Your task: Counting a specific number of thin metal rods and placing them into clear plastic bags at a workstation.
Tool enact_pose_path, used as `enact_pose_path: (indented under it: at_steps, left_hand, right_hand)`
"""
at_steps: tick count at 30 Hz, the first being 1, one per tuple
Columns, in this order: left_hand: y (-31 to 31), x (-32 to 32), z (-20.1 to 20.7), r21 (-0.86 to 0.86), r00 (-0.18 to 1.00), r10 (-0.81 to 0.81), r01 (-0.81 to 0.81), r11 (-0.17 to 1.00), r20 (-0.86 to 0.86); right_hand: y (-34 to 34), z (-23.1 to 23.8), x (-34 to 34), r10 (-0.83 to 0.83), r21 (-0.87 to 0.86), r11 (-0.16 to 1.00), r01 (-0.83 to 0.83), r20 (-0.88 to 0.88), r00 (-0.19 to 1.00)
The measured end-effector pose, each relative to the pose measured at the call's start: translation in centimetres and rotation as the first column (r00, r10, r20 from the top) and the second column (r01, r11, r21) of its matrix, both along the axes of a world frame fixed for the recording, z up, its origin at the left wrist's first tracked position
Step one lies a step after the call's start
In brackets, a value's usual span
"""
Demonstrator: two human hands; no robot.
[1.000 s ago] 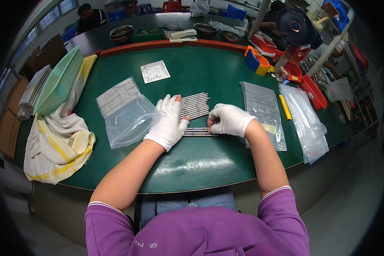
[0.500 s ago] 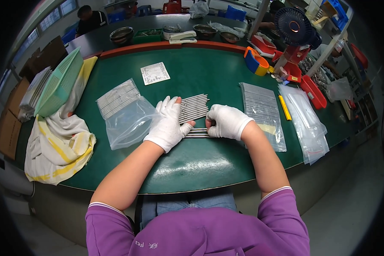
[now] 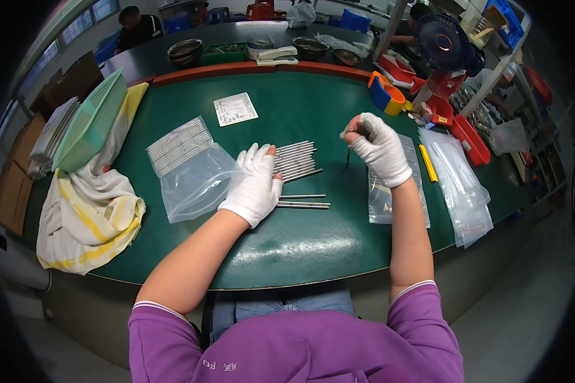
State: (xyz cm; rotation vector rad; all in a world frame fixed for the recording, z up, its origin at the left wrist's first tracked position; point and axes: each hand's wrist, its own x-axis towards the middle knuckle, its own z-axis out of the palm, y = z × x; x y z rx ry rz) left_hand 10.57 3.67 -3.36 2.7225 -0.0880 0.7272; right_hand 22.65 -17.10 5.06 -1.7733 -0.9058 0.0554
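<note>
My left hand [image 3: 252, 186], in a white glove with bare fingertips, lies flat with fingers stretched over the left ends of a row of slim metal rods [image 3: 298, 159]. A few separate rods [image 3: 308, 205] stick out from beside its thumb, nearer to me. Raised to the right, my gloved right hand [image 3: 383, 153] pinches one metal rod [image 3: 347, 157], which points downward and is partly hidden by the fingers. Left of my left hand is a clear plastic bag [image 3: 197, 185] with rods in its far part. Beneath my right hand and forearm, another bag of rods [image 3: 416, 172] is partly covered.
A printed paper slip [image 3: 235, 109] lies farther back on the green table. At left are a green basket [image 3: 91, 124] and a striped cloth [image 3: 92, 220]. Clear bags [image 3: 457, 185], a yellow strip [image 3: 427, 163], a red tray [image 3: 470, 138] and a fan [image 3: 441, 41] stand at right.
My right hand has moved up and to the right from the rods, lifting one rod. My left hand stays by the row, its thumb now closer in. More of the nearer rods shows.
</note>
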Motion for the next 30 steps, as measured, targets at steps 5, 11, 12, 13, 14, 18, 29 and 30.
enact_pose_path:
  at_steps: [5,11,12,13,14,18,29,30]
  left_hand:
    - [0.3,0.2,-1.6,-0.169,0.994,0.081,-0.067,0.983,0.073]
    - [0.9,0.4,-1.3,-0.224,1.0,0.023,-0.022,0.974,0.0]
    - [0.6,0.2,-0.9,-0.226,1.0,0.022,-0.021,0.974,-0.001]
    - [0.1,-0.2,-0.4,-0.12,0.999,0.029,-0.032,0.992,-0.027]
    - [-0.3,-0.4,0.2,-0.014,0.998,0.037,-0.038,0.999,-0.053]
    - [-0.6,-0.7,1.8,0.03,0.994,0.016,-0.013,0.999,-0.108]
    - [-0.2,-0.3,0.6,0.076,0.999,-0.003,0.006,0.997,-0.037]
    - [-0.3,-0.2,0.6,0.067,1.0,0.003,-0.002,0.998,-0.02]
  right_hand:
    - [4.2,-1.8,-3.8,0.239,-0.277,0.95,-0.144,0.353,0.905]
    - [5.5,-3.4,-4.4,0.26,-0.295,0.944,-0.149,0.386,0.885]
    - [4.8,-2.5,-4.1,0.214,-0.298,0.948,-0.115,0.327,0.921]
    - [3.9,-1.4,-4.0,0.215,-0.372,0.922,-0.105,0.267,0.94]
    - [2.9,-0.7,-3.7,0.215,-0.466,0.876,-0.12,0.156,0.964]
    - [1.3,0.1,-4.3,0.292,-0.756,0.622,-0.205,-0.019,0.956]
    - [0.5,0.6,-2.7,0.153,-0.637,0.768,-0.065,0.084,0.985]
    - [-0.1,1.5,-2.3,0.094,-0.477,0.871,-0.119,-0.075,0.993]
